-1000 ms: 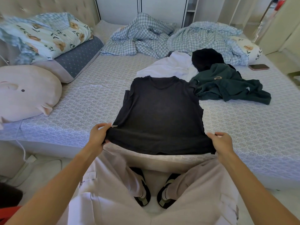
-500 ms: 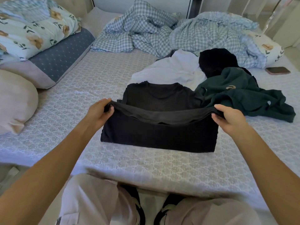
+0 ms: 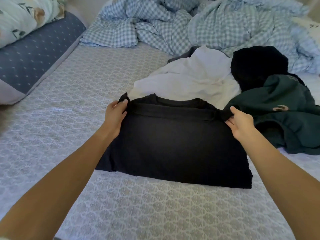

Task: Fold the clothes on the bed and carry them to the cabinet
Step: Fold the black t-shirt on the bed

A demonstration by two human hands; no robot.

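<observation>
A black T-shirt (image 3: 173, 144) lies on the bed (image 3: 86, 101), its lower half folded up over the top half near the collar. My left hand (image 3: 115, 113) pinches the folded hem at its left corner. The right corner of that hem is pinched by my right hand (image 3: 239, 122). Behind the shirt a white garment (image 3: 190, 80) lies crumpled. A black garment (image 3: 258, 64) and a dark green sweatshirt (image 3: 287, 111) lie to the right, unfolded. The cabinet is out of view.
A crumpled blue checked duvet (image 3: 173, 23) fills the far side of the bed. A blue dotted pillow (image 3: 34, 54) and a floral one (image 3: 26, 16) lie at the far left. The patterned sheet stretches bare to the left of and in front of the shirt.
Both hands carried the shirt's hem from the bed's near edge up and forward to the collar, folding it in half. The view moved closer to the bed.
</observation>
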